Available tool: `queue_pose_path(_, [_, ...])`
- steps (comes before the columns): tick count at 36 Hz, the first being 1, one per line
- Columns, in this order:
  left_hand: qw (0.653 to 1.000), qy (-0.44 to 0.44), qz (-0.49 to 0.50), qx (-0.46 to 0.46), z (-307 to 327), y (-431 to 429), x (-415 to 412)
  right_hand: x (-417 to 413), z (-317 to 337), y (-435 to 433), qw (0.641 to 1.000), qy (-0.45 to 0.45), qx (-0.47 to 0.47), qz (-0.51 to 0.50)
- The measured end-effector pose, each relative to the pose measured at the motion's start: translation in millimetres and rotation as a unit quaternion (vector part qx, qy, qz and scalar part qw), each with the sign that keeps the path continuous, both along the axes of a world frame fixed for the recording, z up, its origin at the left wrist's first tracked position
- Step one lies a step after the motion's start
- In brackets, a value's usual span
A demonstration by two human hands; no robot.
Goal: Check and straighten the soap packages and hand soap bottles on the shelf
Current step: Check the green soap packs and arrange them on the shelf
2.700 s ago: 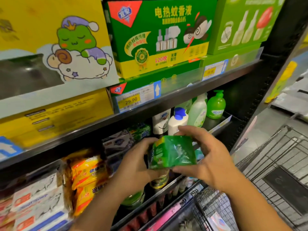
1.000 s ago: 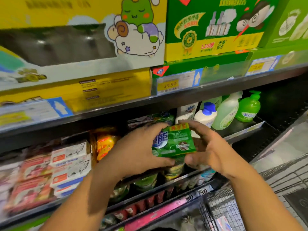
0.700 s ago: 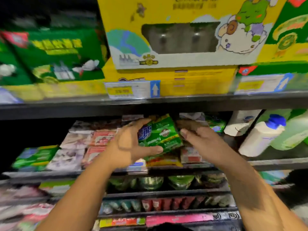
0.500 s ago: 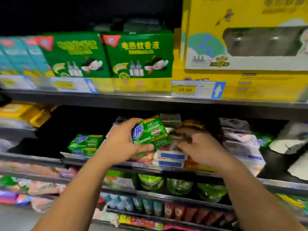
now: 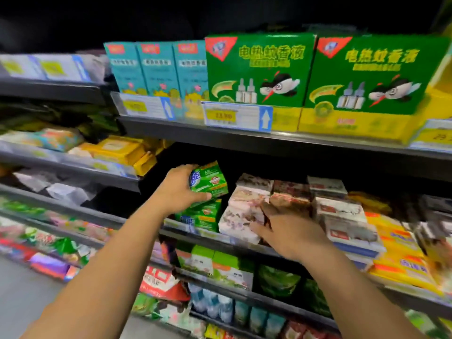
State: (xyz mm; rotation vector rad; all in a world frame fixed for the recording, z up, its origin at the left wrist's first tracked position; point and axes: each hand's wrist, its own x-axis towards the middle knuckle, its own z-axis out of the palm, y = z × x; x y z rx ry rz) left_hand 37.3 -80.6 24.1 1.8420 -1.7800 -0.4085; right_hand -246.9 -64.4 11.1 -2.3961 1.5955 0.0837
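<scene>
My left hand (image 5: 182, 189) grips a green soap package (image 5: 209, 181) and holds it right above another green soap package (image 5: 203, 216) lying on the middle shelf (image 5: 190, 231). My right hand (image 5: 285, 228) rests with spread fingers on a stack of white-and-pink soap packages (image 5: 242, 211) just right of the green ones. More white and red soap packs (image 5: 342, 216) and yellow soap packs (image 5: 396, 250) fill the shelf further right. No hand soap bottles are in view.
Above, green mosquito-liquid boxes (image 5: 259, 72) and teal boxes (image 5: 156, 69) stand behind price tags (image 5: 237, 117). Yellow packs (image 5: 122, 150) lie on the left shelf unit. Lower shelves (image 5: 244, 297) hold green, red and blue packets. Grey floor (image 5: 22, 289) shows at bottom left.
The view swung left along the shelf, away from the bottles. My right hand let go of the green package and settled on the white-pink stack; my left hand carried the package over the green pack.
</scene>
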Motion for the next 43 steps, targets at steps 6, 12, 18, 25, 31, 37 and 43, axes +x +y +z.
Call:
queue_pose_path(6, [0.998, -0.062, 0.007, 0.011, -3.6, -28.5, 9.6, 8.3, -15.1, 2.9, 0.999, -0.047, 0.017, -0.005])
queue_pose_path(12, [0.993, -0.101, -0.021, 0.055, -4.7, -58.2, 13.5, 10.8, -24.3, 5.3, 0.998, -0.044, -0.048, -0.011])
queue_pose_path(18, [0.972, -0.085, -0.092, 0.200, -17.5, -69.6, 17.6, 10.4, -29.1, 4.4, 0.998, -0.039, -0.050, -0.026])
queue_pose_path(25, [0.953, -0.110, -0.132, 0.248, -21.2, -74.4, 25.4, 10.1, -29.7, 2.1, 0.997, -0.041, -0.050, -0.033])
queue_pose_path(31, [0.956, -0.180, -0.092, 0.212, -41.4, -51.4, 6.0, 8.8, -27.6, 2.1, 0.997, -0.043, -0.056, -0.025])
queue_pose_path(37, [0.947, -0.260, -0.080, 0.170, -46.3, -29.0, -1.0, 7.3, -25.2, 1.6, 0.998, -0.037, -0.040, -0.017])
queue_pose_path(43, [0.953, -0.240, -0.064, 0.170, -45.2, -23.7, -4.7, 8.3, -19.6, -0.7, 0.999, -0.041, -0.026, -0.013])
